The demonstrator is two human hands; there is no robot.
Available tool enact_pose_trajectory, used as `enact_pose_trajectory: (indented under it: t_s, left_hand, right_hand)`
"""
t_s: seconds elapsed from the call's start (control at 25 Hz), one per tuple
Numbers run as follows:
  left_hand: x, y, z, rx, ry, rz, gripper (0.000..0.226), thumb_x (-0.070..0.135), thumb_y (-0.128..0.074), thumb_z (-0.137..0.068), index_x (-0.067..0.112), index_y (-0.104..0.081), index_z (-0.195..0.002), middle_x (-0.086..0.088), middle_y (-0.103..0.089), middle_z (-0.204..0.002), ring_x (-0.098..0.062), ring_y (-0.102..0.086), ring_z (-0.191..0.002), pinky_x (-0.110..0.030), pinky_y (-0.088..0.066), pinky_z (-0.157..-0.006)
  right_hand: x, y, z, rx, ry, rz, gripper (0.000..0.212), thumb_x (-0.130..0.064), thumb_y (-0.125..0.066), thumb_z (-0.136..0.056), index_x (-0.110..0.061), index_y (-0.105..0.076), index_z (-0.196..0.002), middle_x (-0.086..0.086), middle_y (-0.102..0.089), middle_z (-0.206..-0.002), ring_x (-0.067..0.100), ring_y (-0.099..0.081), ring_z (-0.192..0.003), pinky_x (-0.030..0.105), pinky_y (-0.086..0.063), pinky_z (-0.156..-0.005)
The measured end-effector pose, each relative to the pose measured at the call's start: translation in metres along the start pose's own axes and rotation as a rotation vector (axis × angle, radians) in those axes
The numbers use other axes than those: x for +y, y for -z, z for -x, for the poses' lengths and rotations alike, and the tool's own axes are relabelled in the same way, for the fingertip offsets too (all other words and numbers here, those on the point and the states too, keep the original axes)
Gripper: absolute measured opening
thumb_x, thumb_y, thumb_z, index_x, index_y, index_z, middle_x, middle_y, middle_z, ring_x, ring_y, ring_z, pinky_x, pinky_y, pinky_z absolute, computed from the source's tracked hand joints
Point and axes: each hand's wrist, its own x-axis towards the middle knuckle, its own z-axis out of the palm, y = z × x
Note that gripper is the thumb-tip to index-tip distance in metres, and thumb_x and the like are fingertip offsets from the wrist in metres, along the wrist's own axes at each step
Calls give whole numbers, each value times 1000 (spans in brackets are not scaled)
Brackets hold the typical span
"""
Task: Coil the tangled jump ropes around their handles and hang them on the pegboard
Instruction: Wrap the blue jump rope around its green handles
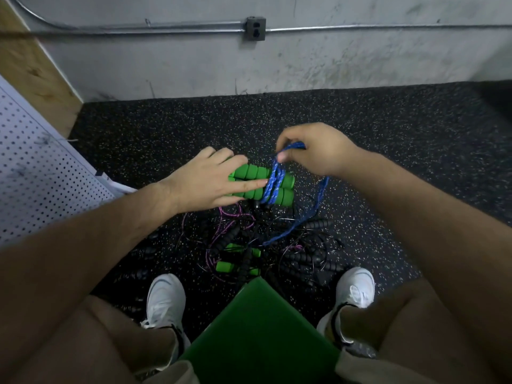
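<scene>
My left hand (205, 181) grips a pair of green foam handles (284, 189) held side by side above the floor, with its thumb pressing on the blue rope (273, 185) wound round them in several turns. My right hand (313, 151) pinches a loop of that same blue rope just above the handles. The rope's free length hangs from the right hand down to the floor. Below lies a tangled pile of jump ropes (266, 245) with black, purple and thin dark cords, black ribbed handles and another pair of green handles (235, 261). A white pegboard (33, 167) leans at the left.
I sit on a green box (257, 336) with my white shoes (166, 297) on either side of it. The floor is black speckled rubber (401, 151). A grey concrete wall with a conduit and an outlet (255, 28) stands ahead. A wooden panel (33, 70) is behind the pegboard.
</scene>
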Motion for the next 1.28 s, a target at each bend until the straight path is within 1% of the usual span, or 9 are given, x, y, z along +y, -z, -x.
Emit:
enact_pose_trajectory:
  t_s: [0.2,0.36,0.48,0.56,0.64,0.76,0.92,1.12,1.28]
  left_hand:
    - [7,14,0,85,5,81,69,50,-52,-98,35,-19,-157,-19,-49,-130,-36,-53,-105,-46,-46,-78]
    - [13,25,9,145,89,102,64,51,-46,-101,31,-22,-158,-18,-50,-130,-36,-52,-107,-47,-45,-80]
    - [16,44,7,190,213,104,65,51,-48,-100,30,-24,-157,-18,-53,-128,-36,-55,-106,-47,-47,-80]
    - [8,57,5,168,252,45,64,51,-44,-100,32,-22,-158,-17,-52,-127,-36,-54,-105,-47,-46,-79]
    - [-6,65,8,107,281,-36,66,50,-47,-98,34,-23,-157,-16,-52,-126,-36,-53,-101,-47,-44,-76]
    - [-21,61,8,18,348,-83,72,48,-57,-91,36,-29,-155,-15,-54,-121,-36,-52,-97,-46,-43,-73]
    - [-30,38,2,-28,376,-40,82,47,-73,-83,37,-32,-153,-12,-57,-118,-34,-53,-93,-46,-45,-71]
    - [-21,27,-15,46,209,34,73,50,-61,-89,34,-29,-153,-5,-55,-122,-28,-53,-97,-43,-47,-73]
    - [-11,26,-23,119,170,88,80,52,-56,-90,21,-25,-157,-5,-57,-125,-26,-55,-101,-43,-49,-76]
  right_hand:
    - [16,-9,0,-47,-53,-247,12,-29,-69,-93,-23,-75,-102,-20,-69,-95,-19,-58,-78,9,-42,-77]
    - [15,-26,3,-101,-146,-591,15,-17,-66,-96,-13,-76,-107,-6,-77,-99,0,-69,-86,17,-53,-85]
    - [-5,-36,18,-134,-197,-800,22,-7,-56,-100,-18,-70,-87,-10,-74,-75,5,-67,-68,21,-54,-65]
    - [-28,-54,33,-207,-213,-764,24,-21,-51,-104,-18,-64,-85,-8,-63,-68,9,-56,-61,25,-48,-60]
    - [-51,-65,42,-228,-225,-805,27,-32,-46,-106,-21,-69,-100,-9,-54,-67,6,-47,-56,21,-41,-55]
    - [-69,-42,37,-188,-176,-554,34,-29,-43,-107,-6,-68,-111,-5,-57,-70,5,-50,-57,20,-40,-53]
    - [-77,5,33,-176,-29,-240,32,-36,-49,-104,-17,-72,-95,-2,-62,-67,7,-51,-52,26,-42,-53]
    - [-44,32,26,43,76,106,24,-39,-51,-102,-25,-69,-98,-10,-66,-85,10,-59,-76,32,-48,-68]
    - [-13,33,13,104,63,111,19,-41,-57,-99,-28,-71,-100,-10,-69,-96,13,-61,-90,37,-52,-78]
